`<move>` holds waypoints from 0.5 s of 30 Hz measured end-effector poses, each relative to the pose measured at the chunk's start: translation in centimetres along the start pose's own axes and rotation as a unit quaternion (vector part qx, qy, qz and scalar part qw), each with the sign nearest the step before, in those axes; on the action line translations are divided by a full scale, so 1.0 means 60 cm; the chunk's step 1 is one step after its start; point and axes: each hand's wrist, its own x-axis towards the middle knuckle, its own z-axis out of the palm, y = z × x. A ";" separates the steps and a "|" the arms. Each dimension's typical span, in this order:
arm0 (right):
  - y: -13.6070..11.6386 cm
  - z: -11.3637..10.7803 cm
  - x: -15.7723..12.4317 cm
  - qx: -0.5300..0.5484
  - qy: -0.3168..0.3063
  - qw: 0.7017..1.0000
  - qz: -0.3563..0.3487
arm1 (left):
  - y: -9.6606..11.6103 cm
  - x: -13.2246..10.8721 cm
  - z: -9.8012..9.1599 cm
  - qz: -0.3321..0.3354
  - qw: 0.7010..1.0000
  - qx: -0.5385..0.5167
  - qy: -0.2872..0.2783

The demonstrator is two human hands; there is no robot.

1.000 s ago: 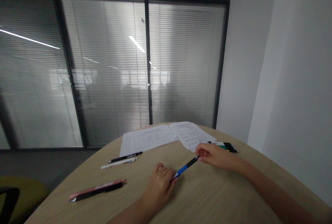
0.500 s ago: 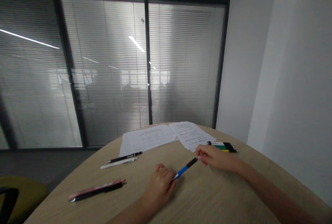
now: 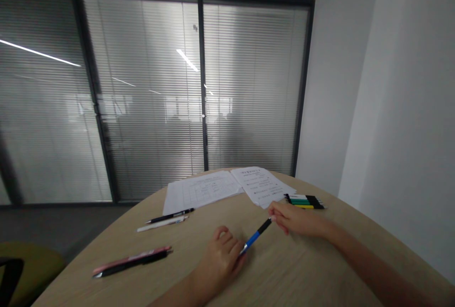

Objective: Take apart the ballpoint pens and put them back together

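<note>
A blue and black pen (image 3: 255,237) is held just above the wooden table (image 3: 284,274) between both hands. My left hand (image 3: 220,262) is curled and pinches the pen's tip end. My right hand (image 3: 296,219) pinches the black rear end with thumb and fingers. The pen slants up to the right.
Printed sheets (image 3: 227,186) lie at the table's far edge. A bundle of markers (image 3: 304,201) rests just beyond my right hand. A black pen (image 3: 170,215) and a white pen (image 3: 161,223) lie left of centre. A pink and a black pen (image 3: 131,260) sit near the left edge. A green chair (image 3: 24,264) stands at lower left.
Both hands with the pen have shifted slightly down and nearer; the grip on each end is unchanged.
</note>
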 end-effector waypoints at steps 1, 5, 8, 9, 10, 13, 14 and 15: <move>0.001 0.000 0.000 0.001 -0.004 1.000 0.000 | 0.000 -0.001 0.000 0.005 1.000 0.008 0.004; 0.006 0.003 0.002 0.007 -0.014 1.000 0.000 | -0.001 -0.003 0.003 0.015 0.999 0.027 0.017; 0.012 0.006 0.003 0.010 -0.020 1.000 0.012 | -0.004 -0.003 0.004 0.008 0.999 0.032 0.017; 0.014 0.006 0.003 0.009 -0.017 1.000 0.011 | -0.005 -0.002 0.005 0.000 0.999 0.033 0.018; 0.016 0.005 0.004 0.007 -0.012 1.000 0.008 | -0.006 -0.002 0.005 -0.009 0.999 0.032 0.020; 0.015 -0.001 0.008 -0.022 0.028 0.999 -0.021 | -0.008 -0.002 0.007 -0.031 0.999 0.017 0.029; 0.013 -0.004 0.009 -0.038 0.049 0.998 -0.032 | -0.009 -0.003 0.008 -0.037 0.999 0.008 0.028; 0.009 -0.005 0.009 -0.056 0.070 0.995 -0.043 | -0.009 -0.004 0.008 -0.039 0.999 0.000 0.026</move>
